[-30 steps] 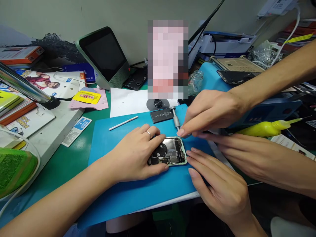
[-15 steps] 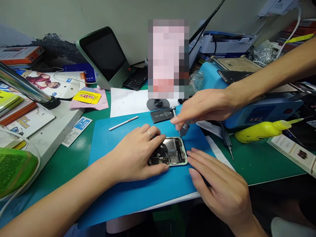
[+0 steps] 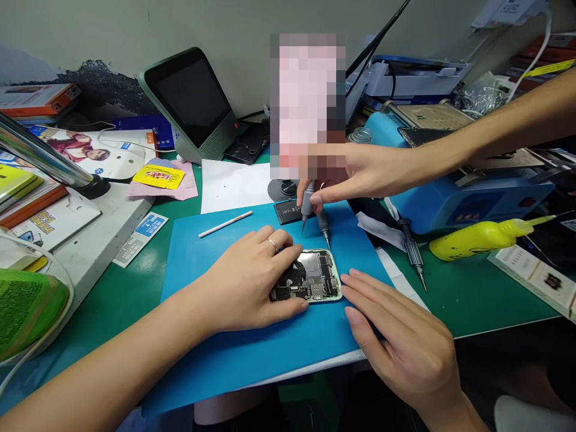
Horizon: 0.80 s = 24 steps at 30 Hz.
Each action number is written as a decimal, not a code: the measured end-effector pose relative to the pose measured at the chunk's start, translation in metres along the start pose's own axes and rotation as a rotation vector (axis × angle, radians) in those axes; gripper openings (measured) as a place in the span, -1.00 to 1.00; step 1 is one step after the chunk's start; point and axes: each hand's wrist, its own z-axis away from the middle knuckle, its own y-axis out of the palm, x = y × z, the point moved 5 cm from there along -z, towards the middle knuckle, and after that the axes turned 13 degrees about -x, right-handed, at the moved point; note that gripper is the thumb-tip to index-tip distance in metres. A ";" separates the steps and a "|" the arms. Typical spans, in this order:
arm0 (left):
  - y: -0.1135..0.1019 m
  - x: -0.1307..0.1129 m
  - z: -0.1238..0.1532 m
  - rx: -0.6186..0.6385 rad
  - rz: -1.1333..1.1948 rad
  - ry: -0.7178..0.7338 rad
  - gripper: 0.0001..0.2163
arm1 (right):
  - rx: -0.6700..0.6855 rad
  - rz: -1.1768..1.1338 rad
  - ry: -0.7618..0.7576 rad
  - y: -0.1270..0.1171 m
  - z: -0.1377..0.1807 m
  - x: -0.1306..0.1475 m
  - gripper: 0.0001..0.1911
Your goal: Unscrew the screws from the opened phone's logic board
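The left hand point(image 3: 252, 276) is steadying an opened phone point(image 3: 318, 275)!
Nearest, the right hand point(image 3: 405, 345) is resting by the phone's end, fingers pressed together, contact hard to tell. The left fingers are bending over the phone, pinching its sides on the blue mat point(image 3: 252, 354); bracing seems the step in hand, and any next move would be calling for that steadiness. The phone is lying coverless, baring a circuit board point(image 3: 297, 291) within its pale green rim. Beyond, a co-worker's hand point(image 3: 360, 174) is pinching a grey screwdriver point(image 3: 306, 202) beside a black battery point(image 3: 287, 211).
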 end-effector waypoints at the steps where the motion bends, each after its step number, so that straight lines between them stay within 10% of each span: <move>1: 0.000 0.000 0.000 -0.003 -0.001 0.001 -0.51 | 0.002 0.003 -0.002 0.000 0.000 0.000 -0.78; 12: -0.003 -0.002 -0.001 -0.009 -0.020 -0.012 -0.50 | -0.003 -0.006 0.012 0.000 0.003 -0.003 -0.74; 19: -0.035 0.028 0.000 -0.374 -0.089 -0.253 -0.80 | -0.006 -0.005 -0.016 0.001 0.003 -0.003 -0.78; 24: -0.022 0.045 -0.003 -0.259 -0.030 -0.314 -0.81 | -0.007 -0.012 -0.021 0.001 0.003 -0.002 -0.75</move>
